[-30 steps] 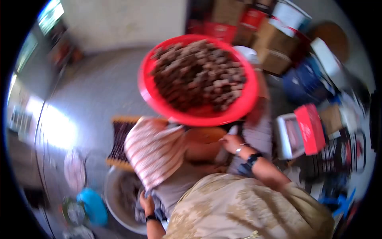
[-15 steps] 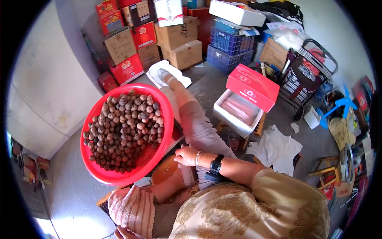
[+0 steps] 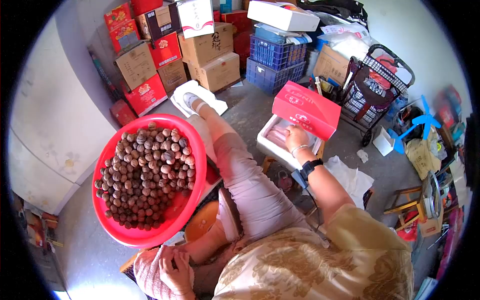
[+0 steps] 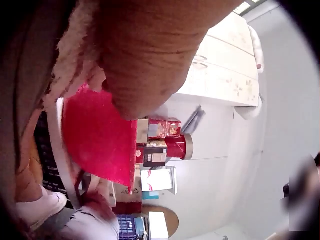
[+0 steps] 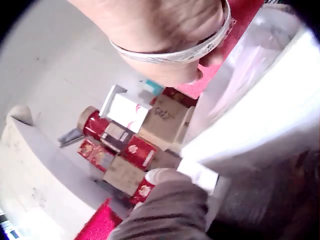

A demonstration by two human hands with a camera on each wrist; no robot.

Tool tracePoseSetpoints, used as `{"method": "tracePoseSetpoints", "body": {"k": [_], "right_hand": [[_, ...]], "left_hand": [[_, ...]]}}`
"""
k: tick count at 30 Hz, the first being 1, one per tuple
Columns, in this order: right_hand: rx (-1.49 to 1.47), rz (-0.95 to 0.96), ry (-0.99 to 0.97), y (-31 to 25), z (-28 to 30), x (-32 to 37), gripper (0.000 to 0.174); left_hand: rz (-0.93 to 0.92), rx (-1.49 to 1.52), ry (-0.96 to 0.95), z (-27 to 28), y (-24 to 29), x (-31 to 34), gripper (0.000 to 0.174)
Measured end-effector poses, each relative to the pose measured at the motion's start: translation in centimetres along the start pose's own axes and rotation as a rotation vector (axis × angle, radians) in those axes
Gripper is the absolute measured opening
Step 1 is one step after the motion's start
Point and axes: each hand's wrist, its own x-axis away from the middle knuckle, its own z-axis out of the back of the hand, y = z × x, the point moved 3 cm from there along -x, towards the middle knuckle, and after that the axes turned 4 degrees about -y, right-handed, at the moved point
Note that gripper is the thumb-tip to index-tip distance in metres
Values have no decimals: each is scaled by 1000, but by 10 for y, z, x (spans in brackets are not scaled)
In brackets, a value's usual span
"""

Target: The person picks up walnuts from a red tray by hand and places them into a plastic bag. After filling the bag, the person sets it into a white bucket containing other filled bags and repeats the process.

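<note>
My right hand reaches over the front of a white foam box, fingers at the pinkish plastic bags inside. The right wrist view shows the bangle close over the box, the fingertips mostly hidden behind the hand. My left hand rests on a striped pink towel spread over the left knee, fingers loosely bent. Ahead of that knee stands a wide red basin with many brown walnuts in it.
The box's red lid leans on its far side. An orange bowl sits between the legs. Cartons and blue crates are stacked at the back. A wheeled cart stands at right, near white plastic sheeting.
My right hand has gone from near the lap out to the foam box. My left hand has come up onto the towel. The head view has swung right since the first frame.
</note>
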Motion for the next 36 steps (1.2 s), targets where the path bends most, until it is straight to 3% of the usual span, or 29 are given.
{"method": "tracePoseSetpoints", "body": {"k": [2, 5, 12, 18, 20, 21, 23, 26, 32, 36], "right_hand": [[203, -79, -112, 25, -11, -4, 20], [272, -86, -173, 48, -31, -6, 23], [252, -159, -372, 54, -38, -13, 28], [165, -85, -267, 68, -50, -14, 27], [205, -110, -234, 70, -51, -13, 20], [204, -110, -234, 70, -50, -13, 20], [152, -107, -292, 69, -46, -14, 24], [58, -116, -185, 62, -34, -7, 20], [-24, -49, 53, 60, -26, -5, 12], [-136, -27, 49, 67, -30, -4, 10]], "left_hand": [[7, -58, -4, 0, 5, -1, 13], [-26, -76, 2, -2, 1, -1, 13], [9, -131, -20, -3, 4, 0, 13], [-18, -127, 44, -3, 4, 0, 11], [224, -120, -249, -2, 0, 1, 27], [225, -121, -248, -4, -1, 1, 27], [5, -113, -28, -5, 3, 1, 10], [-45, -106, -6, -7, -1, 1, 10], [50, -107, -64, -9, -8, 6, 13], [46, -124, -62, -9, -8, 5, 13]]}}
